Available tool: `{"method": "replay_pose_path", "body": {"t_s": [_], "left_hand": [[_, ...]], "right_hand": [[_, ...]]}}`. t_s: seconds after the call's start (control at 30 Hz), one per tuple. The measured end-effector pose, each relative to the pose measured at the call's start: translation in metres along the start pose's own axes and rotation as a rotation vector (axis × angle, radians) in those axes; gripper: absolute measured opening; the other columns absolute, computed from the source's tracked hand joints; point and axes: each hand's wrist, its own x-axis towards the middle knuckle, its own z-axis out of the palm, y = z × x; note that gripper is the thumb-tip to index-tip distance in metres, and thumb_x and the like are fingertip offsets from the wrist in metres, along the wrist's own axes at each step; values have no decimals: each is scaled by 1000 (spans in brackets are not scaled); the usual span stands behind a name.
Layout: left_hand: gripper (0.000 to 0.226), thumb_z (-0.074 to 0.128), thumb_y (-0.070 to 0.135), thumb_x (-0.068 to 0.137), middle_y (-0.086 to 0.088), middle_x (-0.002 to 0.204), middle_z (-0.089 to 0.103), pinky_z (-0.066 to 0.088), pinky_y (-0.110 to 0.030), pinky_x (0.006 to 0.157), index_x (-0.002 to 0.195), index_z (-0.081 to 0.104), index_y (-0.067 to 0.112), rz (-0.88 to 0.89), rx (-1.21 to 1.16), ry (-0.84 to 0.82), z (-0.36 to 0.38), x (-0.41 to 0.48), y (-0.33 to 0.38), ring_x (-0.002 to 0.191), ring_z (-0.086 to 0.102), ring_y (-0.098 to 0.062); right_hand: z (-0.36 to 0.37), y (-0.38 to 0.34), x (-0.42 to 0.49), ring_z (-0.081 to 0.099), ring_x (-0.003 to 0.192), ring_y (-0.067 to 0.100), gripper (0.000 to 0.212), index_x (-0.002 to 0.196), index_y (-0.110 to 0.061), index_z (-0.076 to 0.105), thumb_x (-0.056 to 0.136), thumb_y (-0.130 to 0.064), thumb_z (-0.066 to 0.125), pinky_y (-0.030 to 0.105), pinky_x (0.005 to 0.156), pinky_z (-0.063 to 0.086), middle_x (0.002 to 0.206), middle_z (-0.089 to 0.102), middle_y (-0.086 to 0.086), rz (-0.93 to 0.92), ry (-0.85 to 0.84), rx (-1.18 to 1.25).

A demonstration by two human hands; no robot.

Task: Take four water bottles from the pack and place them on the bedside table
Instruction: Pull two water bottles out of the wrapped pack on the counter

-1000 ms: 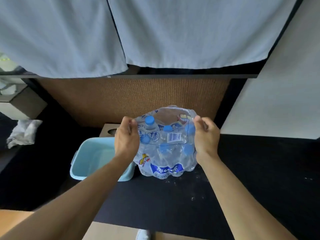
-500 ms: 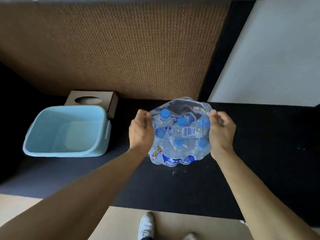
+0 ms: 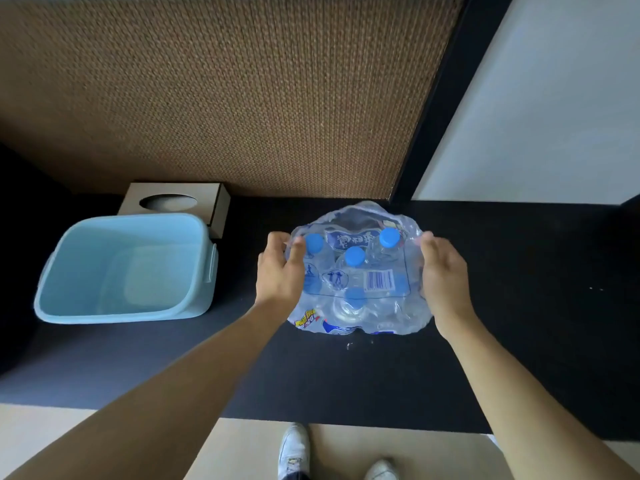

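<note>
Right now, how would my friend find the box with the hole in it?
Find the woven brown wall panel. At its foot, on the dark surface, sits the light blue tub. The cardboard box stands just behind it, tan with an oval hole on top.

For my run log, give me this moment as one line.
stage: opening pack | left hand: gripping wrap | right hand: gripping wrap | water bottle pack: on dark surface | bottles out: none

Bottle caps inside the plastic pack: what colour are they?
Bright blue, on every bottle cap visible through the clear pack; the head view shows them.
</note>
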Motion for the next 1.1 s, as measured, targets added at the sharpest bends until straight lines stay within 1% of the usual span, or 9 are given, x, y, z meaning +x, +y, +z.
{"method": "replay_pose_path", "body": {"t_s": [0.13, 0.47, 0.6, 0.73, 0.8, 0.87, 0.93, 1.0, 1.1], "left_hand": [[29, 42, 64, 89, -2, 107, 66, 51, -56, 97, 93, 51, 37, -18, -2, -94, -7, -6, -11, 112, 60, -31], [47, 42, 62, 93, -5, 119, 65, 51, -54, 100, 117, 54, 24, -40, -7, -173, -13, -9, -14, 118, 59, -29], [37, 58, 45, 98, 3, 117, 62, 50, -16, 81, 126, 56, 20, -90, -140, -119, -20, 1, 0, 108, 61, -10], [23, 62, 38, 87, 5, 108, 66, 43, -6, 79, 108, 66, 29, 71, -242, -39, -36, 18, 39, 102, 62, -5], [17, 63, 33, 84, 4, 110, 67, 43, -10, 89, 98, 72, 37, 201, -112, -139, -39, 22, 57, 106, 61, -4], [23, 67, 25, 86, 2, 119, 64, 44, -26, 104, 104, 75, 36, 334, 236, -279, -36, 26, 63, 117, 57, -11], [33, 68, 26, 87, -3, 137, 51, 40, -42, 112, 117, 71, 40, 310, 581, -436, -31, 25, 63, 130, 46, -23], [45, 68, 32, 86, 0, 142, 42, 44, -44, 108, 127, 61, 48, 225, 721, -533, -26, 23, 59, 131, 45, -23], [61, 72, 33, 81, 1, 135, 45, 55, -39, 93, 138, 51, 44, 231, 800, -508, -17, 25, 52, 118, 57, -22]], "right_hand": [[-9, 19, -12, 49, 67, 2, 41, 85, -13, 58, 97, -49, 44, 30, 74, 45, 79, 53, -7, 93, 12, 62], [-12, 15, -19, 58, 81, 15, 43, 113, -34, 68, 100, -53, 31, 29, 73, 49, 104, 62, 1, 102, -60, 23], [-17, 1, -13, 53, 91, 22, 34, 92, -25, 59, 97, -49, 36, 42, 85, 44, 100, 54, 4, -52, 51, -141], [-16, -46, -12, 61, 104, 4, 26, 114, -28, 64, 93, -42, 56, 20, 92, 44, 114, 58, -8, -340, 155, -187], [-6, -70, -13, 65, 97, 1, 14, 106, -34, 65, 92, -34, 60, 8, 81, 46, 103, 68, -12, -473, -10, -208], [7, -82, -14, 68, 91, 4, 16, 108, -29, 69, 92, -30, 65, 19, 83, 51, 96, 71, -12, -549, -222, -423], [22, -81, -15, 67, 98, 16, 29, 117, -27, 70, 90, -37, 66, 35, 93, 47, 104, 74, -7, -584, -320, -842], [34, -72, -21, 60, 112, 21, 41, 125, -30, 65, 88, -48, 60, 39, 98, 36, 114, 72, -7, -548, -348, -1139], [44, -57, -23, 52, 116, 24, 44, 121, -27, 66, 88, -55, 56, 43, 96, 29, 111, 69, -6, -496, -312, -1265]]}}
